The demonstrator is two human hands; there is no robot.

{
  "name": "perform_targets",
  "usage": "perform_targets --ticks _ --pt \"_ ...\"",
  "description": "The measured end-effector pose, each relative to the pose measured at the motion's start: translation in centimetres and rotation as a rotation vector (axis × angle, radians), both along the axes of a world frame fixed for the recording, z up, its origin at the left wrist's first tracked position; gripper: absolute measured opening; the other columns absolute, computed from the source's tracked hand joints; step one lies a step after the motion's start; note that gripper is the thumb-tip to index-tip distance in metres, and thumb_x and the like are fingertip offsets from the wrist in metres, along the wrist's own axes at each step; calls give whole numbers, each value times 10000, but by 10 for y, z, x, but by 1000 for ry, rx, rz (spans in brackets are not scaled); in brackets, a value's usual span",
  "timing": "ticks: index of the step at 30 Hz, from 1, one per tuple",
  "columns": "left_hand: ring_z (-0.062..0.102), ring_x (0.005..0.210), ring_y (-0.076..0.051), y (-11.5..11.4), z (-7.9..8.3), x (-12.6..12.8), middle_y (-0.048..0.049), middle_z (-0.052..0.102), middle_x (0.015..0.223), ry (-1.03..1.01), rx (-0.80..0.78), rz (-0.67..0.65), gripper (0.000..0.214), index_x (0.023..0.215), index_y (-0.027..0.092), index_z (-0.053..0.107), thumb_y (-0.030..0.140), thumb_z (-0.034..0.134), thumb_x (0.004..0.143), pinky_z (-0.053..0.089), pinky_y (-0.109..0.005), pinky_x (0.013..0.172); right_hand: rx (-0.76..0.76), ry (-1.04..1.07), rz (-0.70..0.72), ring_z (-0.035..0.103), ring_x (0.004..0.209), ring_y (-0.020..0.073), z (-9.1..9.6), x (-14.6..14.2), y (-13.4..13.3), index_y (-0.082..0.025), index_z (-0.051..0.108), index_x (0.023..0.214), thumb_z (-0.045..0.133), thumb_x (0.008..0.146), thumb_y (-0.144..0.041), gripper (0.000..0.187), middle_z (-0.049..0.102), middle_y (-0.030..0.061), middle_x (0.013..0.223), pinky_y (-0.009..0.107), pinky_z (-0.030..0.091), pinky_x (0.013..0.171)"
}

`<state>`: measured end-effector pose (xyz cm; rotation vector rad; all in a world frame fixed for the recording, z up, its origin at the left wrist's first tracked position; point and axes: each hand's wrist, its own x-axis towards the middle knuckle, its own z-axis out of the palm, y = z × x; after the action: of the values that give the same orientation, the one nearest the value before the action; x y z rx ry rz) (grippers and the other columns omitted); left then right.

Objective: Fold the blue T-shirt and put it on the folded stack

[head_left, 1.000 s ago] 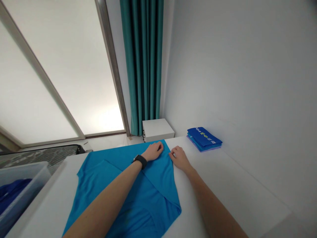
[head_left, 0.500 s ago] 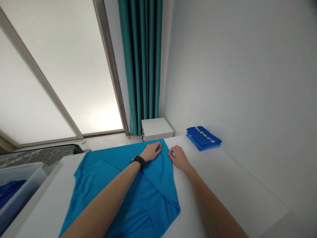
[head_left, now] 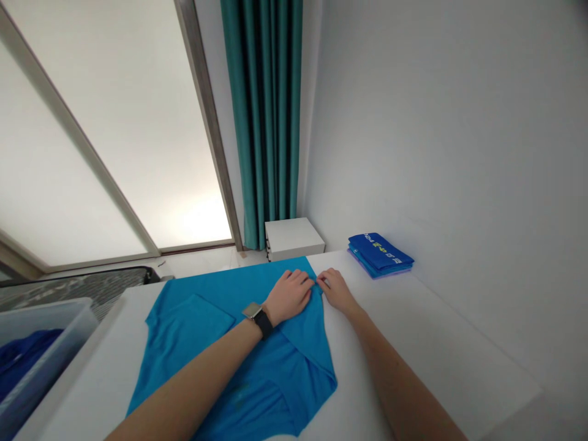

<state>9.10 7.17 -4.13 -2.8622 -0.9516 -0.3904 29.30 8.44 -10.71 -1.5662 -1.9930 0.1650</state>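
A light blue shirt (head_left: 211,318) lies spread on a white table (head_left: 413,331), with its right side folded over toward the middle. My left hand (head_left: 290,295), with a dark watch on the wrist, rests flat on the folded cloth near its far edge, fingers stretched out. My right hand (head_left: 334,289) is just to the right of it, its fingertips pinching the shirt's far right edge where the fold ends. The two hands nearly touch.
A stack of folded blue shirts (head_left: 380,253) sits at the table's far right by the wall. A plastic bin (head_left: 41,343) holding dark blue cloth stands at the left. Beyond the table are a small white cabinet (head_left: 294,237), a teal curtain (head_left: 266,116) and a dark suitcase (head_left: 82,286).
My left hand slid back toward me and to the right, flattening on the fold. My right hand stayed at the edge. The view shifted slightly.
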Motion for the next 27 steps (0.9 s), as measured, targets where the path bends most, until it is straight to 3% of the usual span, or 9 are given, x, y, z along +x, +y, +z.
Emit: perform_targets --ticks 5,11,18,27 --pt "405 1337 -268 -29 -15 -3 -96 453 1473 18 -79 -70 508 1430 215 397 449 390 979 325 -439 1066 16 20 -8 535 919 198 -1 -1 -1 -196 635 878 514 933 -216 135 614 55 909 308 387 859" --pt "302 1431 -253 -31 -36 -13 -86 346 1556 34 -152 -89 544 1487 266 339 510 283 1004 221 -476 1152 39 28 -26 531 928 206 -3 -1 0 -194 638 880 526 923 -220 122 600 58 902 317 389 867" --pt "260 1452 -259 -32 -34 -13 -71 318 1569 45 -162 -103 521 1477 343 353 540 274 1001 202 -515 1157 68 48 -41 536 914 207 -6 -1 1 -203 637 857 512 915 -227 139 608 53 889 323 395 857" --pt "305 1433 -231 -41 -24 -14 -74 358 1551 -29 -166 -69 533 1498 256 315 473 276 1013 194 -486 1177 150 136 -131 550 885 219 -5 -1 0 -204 605 816 424 908 -223 204 622 68 861 337 414 833"
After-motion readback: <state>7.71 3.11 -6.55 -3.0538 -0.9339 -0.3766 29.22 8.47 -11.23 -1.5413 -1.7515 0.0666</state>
